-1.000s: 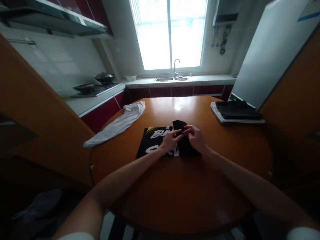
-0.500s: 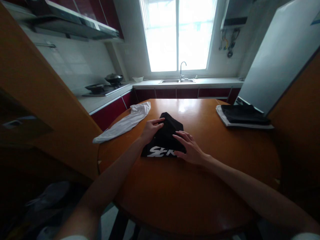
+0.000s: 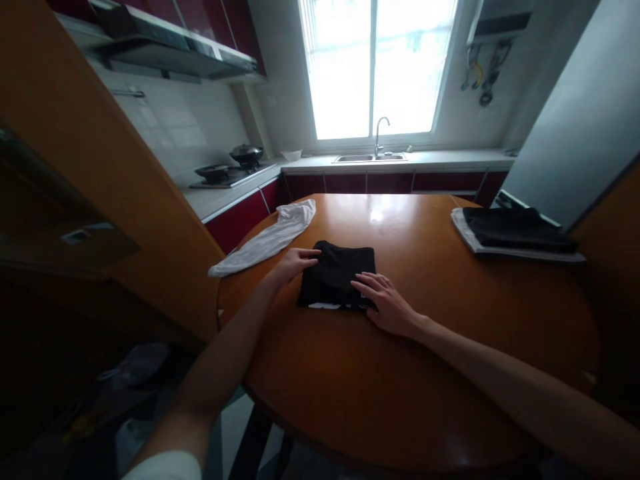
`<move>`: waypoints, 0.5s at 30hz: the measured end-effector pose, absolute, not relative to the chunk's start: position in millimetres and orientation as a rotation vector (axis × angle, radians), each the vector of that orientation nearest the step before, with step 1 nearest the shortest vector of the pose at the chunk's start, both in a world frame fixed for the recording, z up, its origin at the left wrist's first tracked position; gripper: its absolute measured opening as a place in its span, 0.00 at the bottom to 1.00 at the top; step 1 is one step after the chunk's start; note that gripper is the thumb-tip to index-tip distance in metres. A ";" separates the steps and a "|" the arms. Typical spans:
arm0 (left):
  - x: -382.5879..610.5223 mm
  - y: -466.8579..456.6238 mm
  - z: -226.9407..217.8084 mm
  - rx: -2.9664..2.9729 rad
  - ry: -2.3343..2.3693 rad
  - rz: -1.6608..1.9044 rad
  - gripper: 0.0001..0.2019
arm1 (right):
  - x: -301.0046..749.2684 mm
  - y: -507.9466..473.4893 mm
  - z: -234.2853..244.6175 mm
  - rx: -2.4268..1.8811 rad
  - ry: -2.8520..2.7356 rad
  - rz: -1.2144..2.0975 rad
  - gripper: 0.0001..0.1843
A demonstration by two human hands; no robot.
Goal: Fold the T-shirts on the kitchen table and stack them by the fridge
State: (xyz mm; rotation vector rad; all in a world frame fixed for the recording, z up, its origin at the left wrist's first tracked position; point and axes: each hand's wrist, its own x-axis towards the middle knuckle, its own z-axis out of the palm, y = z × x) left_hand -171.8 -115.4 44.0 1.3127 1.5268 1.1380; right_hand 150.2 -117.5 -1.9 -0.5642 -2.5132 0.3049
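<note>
A black garment (image 3: 338,273), folded into a small rough square, lies on the wooden table (image 3: 400,387). A strip of its white print shows along the near edge. My left hand (image 3: 294,264) rests at its upper left side, fingers stretched over the border of the cloth. My right hand (image 3: 387,304) lies on the lower right corner, fingers spread across the fabric and the thumb near the front edge. Neither hand is closed around the cloth.
A crumpled white garment (image 3: 270,239) lies along the table's left edge. At the right edge is a stack of folded black cloth (image 3: 517,229) on white cloth. Beyond the table are a counter with a sink (image 3: 370,158) and a stove with pans (image 3: 247,155).
The black cloth's raised top part has come down flat toward me, covering most of the white print. My left hand has moved slightly down along it. The view has shifted a little left.
</note>
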 end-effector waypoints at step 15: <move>-177.9 -125.3 51.4 1.618 1.494 0.834 0.47 | 154.0 -119.9 -0.6 -0.474 -2.664 0.193 0.36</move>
